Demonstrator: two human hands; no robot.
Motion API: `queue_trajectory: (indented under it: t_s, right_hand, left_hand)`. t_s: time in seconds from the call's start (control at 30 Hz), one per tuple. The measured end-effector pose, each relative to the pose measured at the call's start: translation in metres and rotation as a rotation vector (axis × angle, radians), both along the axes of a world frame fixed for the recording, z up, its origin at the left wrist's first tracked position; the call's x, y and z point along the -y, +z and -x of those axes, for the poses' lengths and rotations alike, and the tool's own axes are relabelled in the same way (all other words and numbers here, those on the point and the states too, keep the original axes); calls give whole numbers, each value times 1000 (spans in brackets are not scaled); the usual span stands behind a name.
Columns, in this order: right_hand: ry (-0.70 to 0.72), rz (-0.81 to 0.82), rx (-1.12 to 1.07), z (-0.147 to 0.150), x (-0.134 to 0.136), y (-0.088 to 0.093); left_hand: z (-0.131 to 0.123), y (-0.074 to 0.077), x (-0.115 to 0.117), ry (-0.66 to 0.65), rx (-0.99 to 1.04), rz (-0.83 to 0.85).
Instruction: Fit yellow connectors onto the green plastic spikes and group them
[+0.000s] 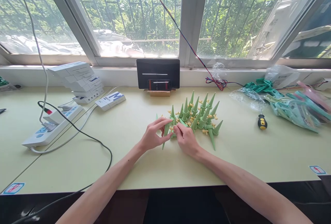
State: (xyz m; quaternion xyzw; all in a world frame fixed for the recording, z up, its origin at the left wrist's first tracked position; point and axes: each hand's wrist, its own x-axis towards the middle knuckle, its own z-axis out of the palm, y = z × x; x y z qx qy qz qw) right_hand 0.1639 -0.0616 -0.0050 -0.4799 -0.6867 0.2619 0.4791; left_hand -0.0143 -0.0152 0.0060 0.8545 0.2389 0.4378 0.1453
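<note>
Several green plastic cones (205, 118) stand in a cluster on the table, with small yellow pieces (205, 132) attached or lying among them. At the cluster's near left edge, my left hand (155, 133) has thumb and fingers curved around a pointed green cone (166, 133), its tip pointing down toward the table. My right hand (186, 139) is closed in a pinch right beside it, fingertips meeting close to the left hand's. Whatever is between the right fingertips is small and mostly hidden.
A tablet with a phone (159, 85) stands at the back. To the left are stacked white boxes (80, 79), a single box (110, 100) and a power strip (53, 125) with cables. A screwdriver (262, 122) and bagged green parts (292, 108) lie to the right.
</note>
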Motion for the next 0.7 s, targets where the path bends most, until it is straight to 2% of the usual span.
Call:
queue_trajectory:
  t_s: [0.27,0.7]
  right_hand:
    - [-3,-2,6,1,-1,-2]
    - [-18,25,-24,0,-1,-1]
  left_hand:
    - [-2,1,2,-13,8,-49]
    - [-5,4,4,-43,25,81]
